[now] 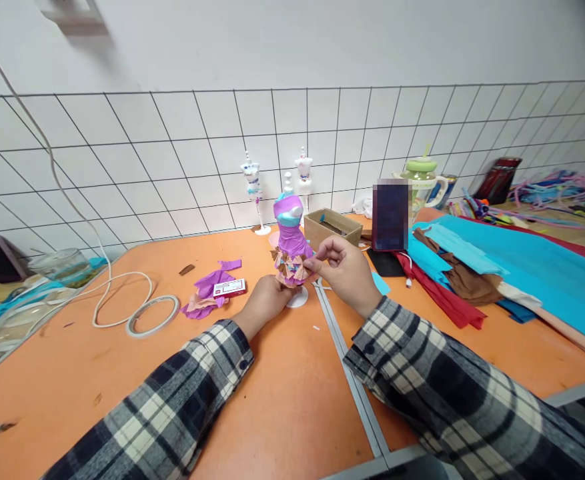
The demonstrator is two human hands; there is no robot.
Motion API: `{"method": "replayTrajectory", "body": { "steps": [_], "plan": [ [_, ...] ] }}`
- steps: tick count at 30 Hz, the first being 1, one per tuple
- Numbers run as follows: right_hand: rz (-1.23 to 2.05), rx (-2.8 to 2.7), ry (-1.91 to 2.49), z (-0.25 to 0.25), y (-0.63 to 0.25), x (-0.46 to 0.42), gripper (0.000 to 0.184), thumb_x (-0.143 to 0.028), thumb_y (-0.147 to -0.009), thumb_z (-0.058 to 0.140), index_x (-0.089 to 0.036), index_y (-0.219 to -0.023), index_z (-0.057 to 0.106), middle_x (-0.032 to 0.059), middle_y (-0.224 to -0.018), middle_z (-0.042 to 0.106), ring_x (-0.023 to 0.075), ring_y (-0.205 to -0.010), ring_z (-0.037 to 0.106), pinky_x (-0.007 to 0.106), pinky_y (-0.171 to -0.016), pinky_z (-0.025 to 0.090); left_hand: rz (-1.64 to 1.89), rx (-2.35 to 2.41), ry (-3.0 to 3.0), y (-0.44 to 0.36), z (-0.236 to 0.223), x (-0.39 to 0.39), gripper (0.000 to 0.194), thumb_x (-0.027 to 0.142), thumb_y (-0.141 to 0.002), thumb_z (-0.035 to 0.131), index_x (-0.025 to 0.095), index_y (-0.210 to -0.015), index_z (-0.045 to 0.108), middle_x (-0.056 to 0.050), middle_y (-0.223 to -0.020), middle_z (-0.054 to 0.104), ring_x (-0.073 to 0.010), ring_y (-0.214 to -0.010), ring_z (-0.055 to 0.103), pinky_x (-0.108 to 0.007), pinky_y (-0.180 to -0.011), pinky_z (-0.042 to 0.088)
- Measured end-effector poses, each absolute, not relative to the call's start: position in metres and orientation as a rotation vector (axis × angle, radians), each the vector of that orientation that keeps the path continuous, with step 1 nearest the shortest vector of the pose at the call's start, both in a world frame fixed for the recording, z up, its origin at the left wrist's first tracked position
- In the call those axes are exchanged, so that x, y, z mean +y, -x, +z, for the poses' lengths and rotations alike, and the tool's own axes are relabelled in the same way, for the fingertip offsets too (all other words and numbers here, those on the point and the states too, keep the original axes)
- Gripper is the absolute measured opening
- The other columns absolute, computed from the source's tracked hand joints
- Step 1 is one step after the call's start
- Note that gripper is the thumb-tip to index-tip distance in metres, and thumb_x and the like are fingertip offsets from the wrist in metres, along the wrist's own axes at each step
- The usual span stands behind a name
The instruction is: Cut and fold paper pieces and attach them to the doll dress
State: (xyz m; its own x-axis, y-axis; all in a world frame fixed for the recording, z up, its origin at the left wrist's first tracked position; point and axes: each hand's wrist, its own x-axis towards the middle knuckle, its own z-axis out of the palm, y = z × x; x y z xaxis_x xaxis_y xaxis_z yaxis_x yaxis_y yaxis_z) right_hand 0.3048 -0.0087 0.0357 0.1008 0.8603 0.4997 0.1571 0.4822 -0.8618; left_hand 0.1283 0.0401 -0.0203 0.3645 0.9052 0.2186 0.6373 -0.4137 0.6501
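Observation:
A small dress-form mannequin (291, 235) stands at the middle of the table, tilted slightly, wrapped in purple and light-blue crepe paper. Ruffles of brown, peach and purple paper (292, 268) ring its lower part. My left hand (268, 298) is closed around the underside of the skirt, just above the round white base (298, 298); its fingertips are hidden behind the form. From the right, my right hand (343, 270) pinches the edge of the paper ruffle between thumb and index finger, the other fingers curled.
Two decorated mannequins (253, 183) stand by the tiled wall, beside a cardboard box (333, 227). A propped phone (391, 217) and a lidded cup (425, 183) are at right, near crepe paper sheets (512, 267). Purple scraps (207, 285), a small box (229, 288) and a tape roll (153, 316) lie left.

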Motion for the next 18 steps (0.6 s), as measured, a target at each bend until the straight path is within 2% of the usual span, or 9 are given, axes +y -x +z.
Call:
{"method": "replayTrajectory", "body": {
  "steps": [7, 11, 13, 18],
  "plan": [
    [0.446, -1.427, 1.032, 0.032, -0.298, -0.015, 0.013, -0.023, -0.074, 0.070, -0.019, -0.074, 0.058, -0.0027, -0.069, 0.059, 0.0093, -0.052, 0.041, 0.024, -0.049, 0.032, 0.769, 1.310, -2.219, -0.127, -0.019, 0.039, 0.020, 0.031, -0.077, 0.062, 0.014, -0.077, 0.071, -0.004, -0.070, 0.069, -0.0178, -0.064, 0.061, -0.024, -0.059, 0.042],
    [0.290, -1.481, 0.958, 0.031, -0.296, -0.020, 0.003, -0.019, -0.077, 0.068, -0.020, -0.079, 0.066, -0.0006, -0.074, 0.060, 0.0121, -0.062, 0.049, 0.025, -0.055, 0.036, 0.763, 1.319, -2.245, -0.128, -0.018, 0.037, 0.024, 0.034, -0.079, 0.060, 0.013, -0.081, 0.072, -0.006, -0.075, 0.072, -0.0194, -0.067, 0.062, -0.026, -0.062, 0.044],
    [0.274, -1.505, 0.910, 0.031, -0.295, -0.021, 0.005, -0.018, -0.079, 0.067, -0.020, -0.083, 0.070, 0.0005, -0.074, 0.061, 0.0135, -0.067, 0.052, 0.026, -0.057, 0.038, 0.759, 1.319, -2.253, -0.128, -0.017, 0.037, 0.025, 0.035, -0.080, 0.060, 0.013, -0.081, 0.072, -0.006, -0.074, 0.071, -0.0193, -0.066, 0.062, -0.027, -0.062, 0.044],
    [0.273, -1.498, 0.924, 0.031, -0.296, -0.024, 0.007, -0.018, -0.080, 0.065, -0.019, -0.083, 0.072, 0.0010, -0.073, 0.060, 0.0123, -0.060, 0.047, 0.026, -0.054, 0.036, 0.752, 1.303, -2.250, -0.128, -0.017, 0.037, 0.026, 0.035, -0.080, 0.059, 0.012, -0.079, 0.072, -0.005, -0.071, 0.070, -0.0182, -0.062, 0.061, -0.026, -0.060, 0.044]
  ]
}}
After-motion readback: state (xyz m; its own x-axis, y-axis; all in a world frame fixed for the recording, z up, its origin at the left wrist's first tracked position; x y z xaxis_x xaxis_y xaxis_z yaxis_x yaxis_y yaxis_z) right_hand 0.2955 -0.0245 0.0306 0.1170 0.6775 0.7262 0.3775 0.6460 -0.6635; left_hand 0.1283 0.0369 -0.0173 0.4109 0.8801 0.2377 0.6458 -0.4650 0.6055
